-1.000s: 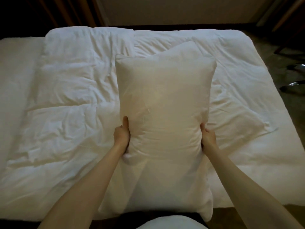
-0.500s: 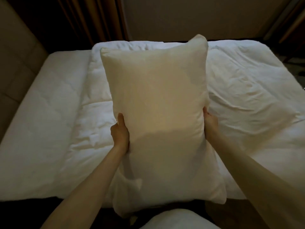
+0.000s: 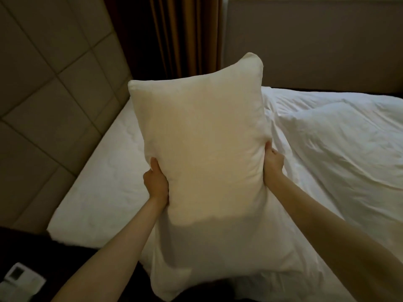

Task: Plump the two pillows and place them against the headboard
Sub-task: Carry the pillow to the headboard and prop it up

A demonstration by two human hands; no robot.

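White pillow (image 3: 202,149): held upright, off the bed, not yet placed.
Left hand (image 3: 156,182): fingers grasping its 9 o'clock edge.
Right hand (image 3: 272,164): grasping its 3 o'clock edge.
Headboard (image 3: 54,83): at 10 o'clock, nothing against it.
Second pillow: not identifiable.

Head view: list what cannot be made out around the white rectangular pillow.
- White rectangular pillow: its far face, and the fingers of the left hand and right hand gripping it, hidden behind the pillow itself.
- Second pillow: not identifiable; the rumpled white duvet may cover it.
- Small white device: cut off by the bottom-left edge, too dim to read.
- Beige padded headboard: cut off at the left edge.
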